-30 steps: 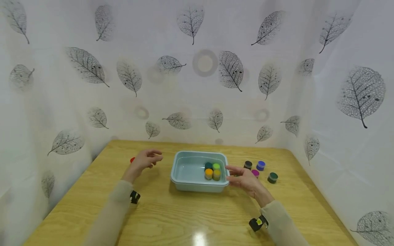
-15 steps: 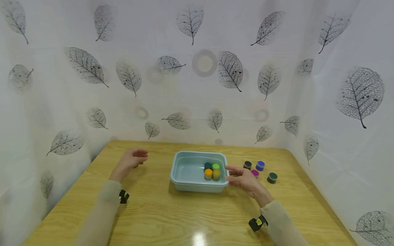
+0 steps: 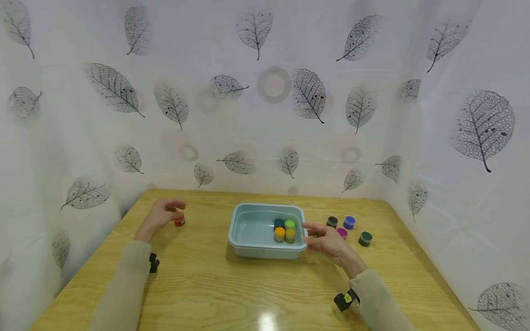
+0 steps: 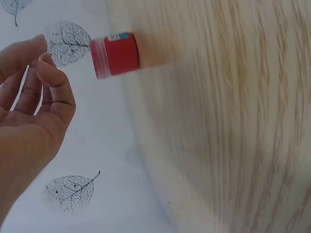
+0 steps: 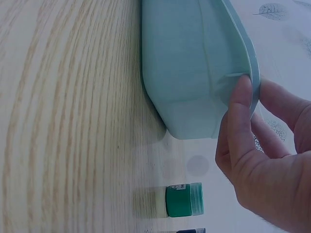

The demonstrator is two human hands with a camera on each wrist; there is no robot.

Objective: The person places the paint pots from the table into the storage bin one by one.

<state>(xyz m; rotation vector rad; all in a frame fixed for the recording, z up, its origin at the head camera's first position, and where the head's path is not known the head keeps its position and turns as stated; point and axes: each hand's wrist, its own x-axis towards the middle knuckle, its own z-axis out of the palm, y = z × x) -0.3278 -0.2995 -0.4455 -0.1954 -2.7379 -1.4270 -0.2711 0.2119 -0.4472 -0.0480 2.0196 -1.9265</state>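
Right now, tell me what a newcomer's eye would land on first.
First, the light-blue rectangular tub midway across the wood-grain table, its right-hand rim pinched by the right hand, four small multicoloured jars clustered inside at that end. Next, the small bright-red jar at the left, close by the left hand. Then the white curtain behind, printed with dark leaf skeletons.

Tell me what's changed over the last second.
The left grip moved left, away from the light-blue tub, to beside the red jar, without taking hold of it. The right grip stayed pinching the tub's rim; the four jars inside stayed put.
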